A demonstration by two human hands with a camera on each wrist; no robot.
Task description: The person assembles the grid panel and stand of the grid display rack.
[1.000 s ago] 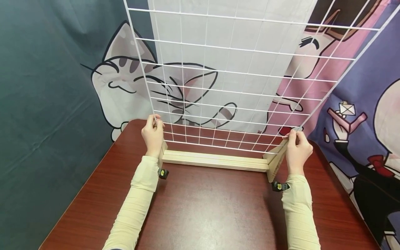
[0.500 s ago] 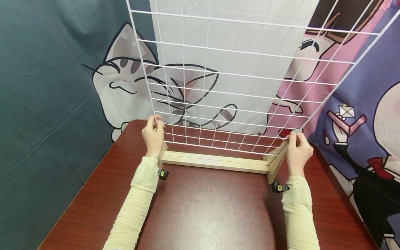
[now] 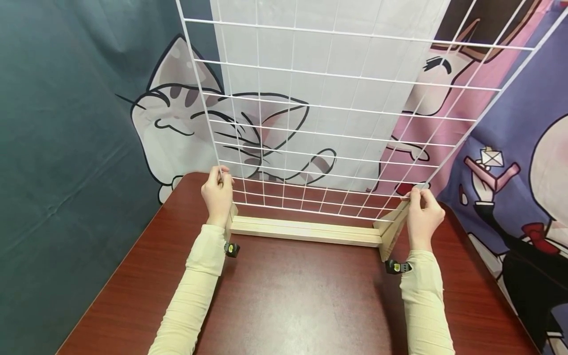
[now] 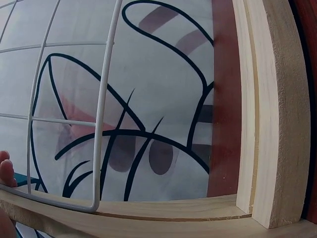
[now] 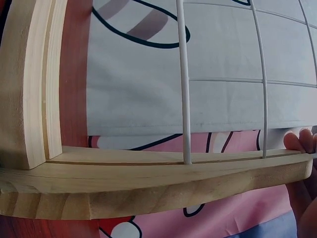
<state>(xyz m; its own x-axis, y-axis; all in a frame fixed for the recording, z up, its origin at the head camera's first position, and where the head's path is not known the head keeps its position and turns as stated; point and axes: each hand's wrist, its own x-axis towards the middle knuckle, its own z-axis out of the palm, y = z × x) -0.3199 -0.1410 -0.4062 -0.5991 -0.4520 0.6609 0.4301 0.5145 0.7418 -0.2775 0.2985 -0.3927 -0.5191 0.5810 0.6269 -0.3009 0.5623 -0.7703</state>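
A white wire grid panel (image 3: 293, 104) stands tilted in the head view, its top beyond the frame. My left hand (image 3: 217, 193) pinches its left edge low down; my right hand (image 3: 424, 214) pinches the right edge at a similar height. Beneath the grid is a pale wooden frame: a grooved crossbar (image 3: 306, 230) between two upright side pieces, the right one (image 3: 392, 229) plainer to see. In the right wrist view the grid's end wire (image 5: 184, 84) meets the side piece's groove (image 5: 124, 162). The left wrist view has the rounded grid corner (image 4: 93, 206) at the other groove, apart from the crossbar.
The frame stands toward the back of a reddish-brown table (image 3: 284, 296). Behind hangs a cloth printed with cartoon cats (image 3: 177, 113), with a plain dark green cloth (image 3: 66, 148) at left. Small black cameras (image 3: 231, 249) sit on both wrists.
The grid is very slightly lower, most visibly on its right side. Both hands keep their hold on its edges. The whole head view has shifted a little.
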